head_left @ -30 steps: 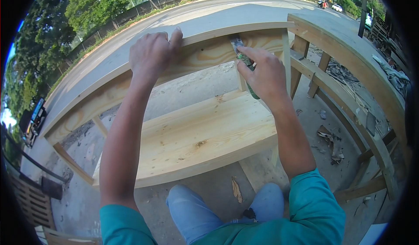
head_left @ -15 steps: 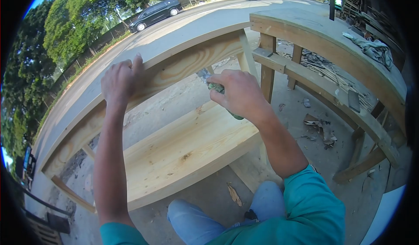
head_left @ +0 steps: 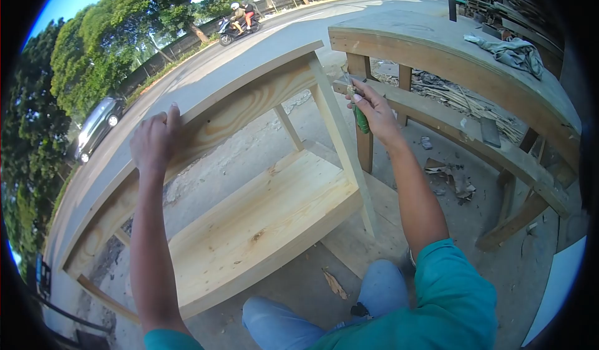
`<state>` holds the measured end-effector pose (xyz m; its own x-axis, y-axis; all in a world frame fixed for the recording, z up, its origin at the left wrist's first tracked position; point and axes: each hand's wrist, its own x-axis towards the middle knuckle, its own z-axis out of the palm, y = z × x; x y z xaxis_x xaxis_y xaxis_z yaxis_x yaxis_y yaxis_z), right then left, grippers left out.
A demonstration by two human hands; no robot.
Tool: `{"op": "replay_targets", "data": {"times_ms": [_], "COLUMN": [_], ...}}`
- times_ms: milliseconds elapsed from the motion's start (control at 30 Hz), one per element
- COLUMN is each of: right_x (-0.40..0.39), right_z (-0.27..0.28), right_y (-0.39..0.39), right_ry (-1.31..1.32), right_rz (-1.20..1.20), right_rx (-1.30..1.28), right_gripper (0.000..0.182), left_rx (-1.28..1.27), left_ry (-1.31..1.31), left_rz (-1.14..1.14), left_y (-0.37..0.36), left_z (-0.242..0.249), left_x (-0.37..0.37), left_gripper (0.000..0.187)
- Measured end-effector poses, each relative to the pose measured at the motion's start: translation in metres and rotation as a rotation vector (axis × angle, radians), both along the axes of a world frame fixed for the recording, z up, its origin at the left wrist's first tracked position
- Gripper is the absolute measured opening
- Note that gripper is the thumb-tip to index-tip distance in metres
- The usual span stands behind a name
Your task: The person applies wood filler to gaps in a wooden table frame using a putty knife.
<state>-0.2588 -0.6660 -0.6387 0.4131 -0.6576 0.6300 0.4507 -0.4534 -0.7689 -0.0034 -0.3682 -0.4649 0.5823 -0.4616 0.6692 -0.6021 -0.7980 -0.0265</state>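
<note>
A pale wooden table with a grained apron stands before me, and a broad lower shelf spans its legs. My left hand is closed over the table's top edge, left of the middle, with its fingertips hidden. To the right of the table's near leg, my right hand grips a green-handled putty knife with its blade pointing up and away. The blade is small and partly smeared in view, apart from the table.
A weathered workbench stands close on the right, with a crumpled cloth on top and a dark flat block on its lower rail. Scraps litter the floor. Beyond the table runs a road with a motorcycle and cars.
My right hand has moved right and up with the putty knife, from under the apron to beyond the near leg. My left hand keeps its hold. The view has shifted slightly.
</note>
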Motion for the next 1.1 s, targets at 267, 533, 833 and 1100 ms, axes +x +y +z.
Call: {"op": "replay_targets", "data": {"times_ms": [267,533,833,1100], "right_x": [-0.002,-0.062,-0.106,-0.079], "right_z": [-0.02,-0.146,-0.294,-0.282], "right_y": [-0.021,0.038,0.12,0.099], "right_ry": [0.019,0.122,0.395,0.525], "right_rz": [-0.119,-0.129,-0.3,-0.567], "right_rx": [-0.094,0.392,0.407,-0.203], "right_gripper": [0.041,0.04,0.041,0.049], "left_rx": [0.026,0.084,0.084,0.077], "left_ry": [-0.01,0.034,0.033,0.025], "left_rz": [0.013,0.053,0.079,0.09], "left_y": [-0.001,-0.002,-0.005,-0.007], "left_z": [-0.003,-0.001,-0.001,0.0], "left_x": [0.001,0.02,0.049,0.053], "left_gripper": [0.065,0.073,0.076,0.082]}}
